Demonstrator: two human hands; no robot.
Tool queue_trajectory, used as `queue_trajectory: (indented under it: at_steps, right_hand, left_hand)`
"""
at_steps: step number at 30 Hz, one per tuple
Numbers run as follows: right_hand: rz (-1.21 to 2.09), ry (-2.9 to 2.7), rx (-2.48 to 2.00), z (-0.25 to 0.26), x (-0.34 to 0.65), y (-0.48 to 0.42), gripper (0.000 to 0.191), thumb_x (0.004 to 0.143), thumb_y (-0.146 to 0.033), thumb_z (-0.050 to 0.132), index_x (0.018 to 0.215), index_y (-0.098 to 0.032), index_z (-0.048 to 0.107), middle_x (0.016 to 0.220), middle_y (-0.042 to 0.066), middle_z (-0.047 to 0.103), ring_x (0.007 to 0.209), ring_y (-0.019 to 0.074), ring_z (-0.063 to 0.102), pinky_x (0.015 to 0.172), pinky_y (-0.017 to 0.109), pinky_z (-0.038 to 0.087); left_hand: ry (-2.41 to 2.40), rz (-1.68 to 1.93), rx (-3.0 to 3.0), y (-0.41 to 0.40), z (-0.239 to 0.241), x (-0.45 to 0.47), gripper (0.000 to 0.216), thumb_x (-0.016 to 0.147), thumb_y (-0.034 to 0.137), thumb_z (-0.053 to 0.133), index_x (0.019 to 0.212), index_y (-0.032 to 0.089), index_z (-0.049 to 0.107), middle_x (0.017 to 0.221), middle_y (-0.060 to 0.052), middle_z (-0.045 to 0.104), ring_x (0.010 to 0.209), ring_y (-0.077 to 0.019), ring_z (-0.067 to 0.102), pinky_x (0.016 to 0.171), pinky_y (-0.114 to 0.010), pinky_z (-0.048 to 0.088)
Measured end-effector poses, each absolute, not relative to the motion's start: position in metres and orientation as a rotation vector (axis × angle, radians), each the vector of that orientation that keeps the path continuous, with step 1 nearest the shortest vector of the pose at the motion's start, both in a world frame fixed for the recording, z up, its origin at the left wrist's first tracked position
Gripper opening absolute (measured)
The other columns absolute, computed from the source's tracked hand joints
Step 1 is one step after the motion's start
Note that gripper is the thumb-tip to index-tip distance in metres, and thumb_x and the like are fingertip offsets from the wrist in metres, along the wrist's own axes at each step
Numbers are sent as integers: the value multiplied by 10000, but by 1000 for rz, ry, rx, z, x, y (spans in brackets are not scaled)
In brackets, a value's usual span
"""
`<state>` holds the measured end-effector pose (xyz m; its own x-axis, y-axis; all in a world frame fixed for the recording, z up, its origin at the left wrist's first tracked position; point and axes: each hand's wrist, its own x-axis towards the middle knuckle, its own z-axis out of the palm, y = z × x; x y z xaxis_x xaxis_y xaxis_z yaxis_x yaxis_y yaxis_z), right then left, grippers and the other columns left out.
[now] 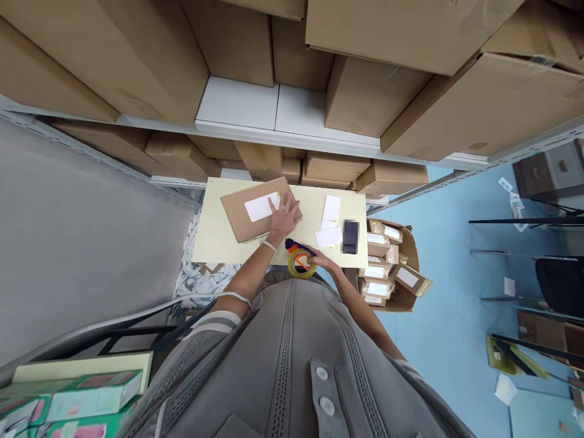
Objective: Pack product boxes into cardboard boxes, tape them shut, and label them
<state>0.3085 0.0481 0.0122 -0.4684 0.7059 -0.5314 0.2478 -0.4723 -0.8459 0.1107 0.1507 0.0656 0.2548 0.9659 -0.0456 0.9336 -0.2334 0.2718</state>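
Desk (212, 243): bare strip along its left edge.
Parcel (246, 225): flat on the desk's far-left part.
Left hand (283, 218): spread, pressing the parcel's right end.
Right hand (323, 260): curled around tape roll (300, 264) at the near edge.
Papers (329, 222): right of centre; carton (410, 243) crowds the right edge.

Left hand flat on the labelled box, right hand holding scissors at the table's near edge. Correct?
Not quite. The head view shows the left hand flat on the labelled box, but the right hand holds a tape dispenser, not scissors, at the table's near edge.
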Motion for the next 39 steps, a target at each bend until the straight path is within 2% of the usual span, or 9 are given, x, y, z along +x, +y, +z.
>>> queue_trajectory:
  at_steps: [7, 14, 20, 24, 27, 30, 33, 35, 39]
  right_hand:
    - [1960, -1618, -1376, 20, 283, 109, 781, 531, -80, 550, 1302, -195, 590, 1323, 41, 628, 1244, 287, 537, 1087, 398, 393]
    - [1593, -1931, -1589, 31, 276, 120, 717, 641, -107, 550, 1342, -255, 575, 1183, 19, 693, 1106, 274, 610, 1023, 399, 437]
    - [1263, -1996, -1965, 36, 246, 87, 659, 769, -164, 560, 1413, -284, 494, 1162, 90, 631, 1083, 280, 599, 968, 355, 452]
    - [1041, -1977, -2185, 40, 217, 62, 623, 845, -284, 558, 1454, -308, 427, 1207, 139, 536, 1062, 307, 594, 921, 404, 467]
    - [988, -1963, -2196, 40, 211, 58, 614, 837, -286, 564, 1440, -302, 449, 1209, 157, 521, 1084, 329, 578, 906, 428, 467]
    - [1181, -1794, -2138, 38, 219, 69, 607, 755, -220, 594, 1354, -306, 541, 1126, 108, 596, 1032, 290, 599, 886, 382, 475]
    - [1731, -1372, -1961, 35, 232, 86, 524, 665, -172, 557, 1177, -246, 644, 884, 31, 676, 861, 223, 622, 795, 322, 511]
    - [1999, -1152, -1850, 35, 238, 94, 414, 644, -189, 530, 1030, -162, 677, 730, 30, 673, 731, 206, 619, 710, 315, 531]
    - [2097, -1126, -1768, 34, 241, 98, 304, 646, -222, 543, 903, -130, 676, 709, 76, 694, 687, 218, 653, 659, 329, 546]
  left_hand:
    - [1747, 259, 2274, 150, 70, 109, 621, 909, 458, 470, 1489, 250, 395, 1626, -76, 178, 1505, -373, -9, 1103, -706, -183]
    - [1764, 262, 2270, 148, 72, 109, 608, 916, 446, 475, 1489, 261, 395, 1617, -79, 213, 1505, -370, 14, 1109, -707, -173]
    - [1756, 249, 2284, 148, 71, 109, 610, 916, 442, 472, 1490, 250, 395, 1621, -78, 196, 1504, -374, -17, 1107, -716, -165]
    - [1743, 241, 2267, 148, 70, 108, 628, 912, 424, 473, 1505, 244, 367, 1623, -76, 189, 1505, -369, -15, 1118, -709, -157]
    - [1721, 253, 2249, 148, 69, 108, 643, 908, 432, 474, 1511, 243, 354, 1626, -73, 175, 1505, -370, -10, 1123, -705, -154]
    - [1722, 256, 2234, 148, 69, 109, 644, 904, 429, 478, 1511, 251, 354, 1625, -70, 173, 1505, -374, -6, 1116, -713, -160]
    - [1730, 270, 2242, 148, 70, 110, 630, 909, 425, 471, 1503, 241, 370, 1624, -76, 180, 1505, -374, -6, 1111, -716, -164]
    - [1735, 274, 2253, 148, 69, 110, 621, 913, 427, 465, 1499, 237, 380, 1623, -77, 185, 1505, -373, -16, 1108, -715, -173]
    - [1731, 275, 2276, 148, 69, 110, 618, 914, 435, 464, 1494, 233, 390, 1625, -78, 184, 1502, -381, -26, 1098, -717, -186]
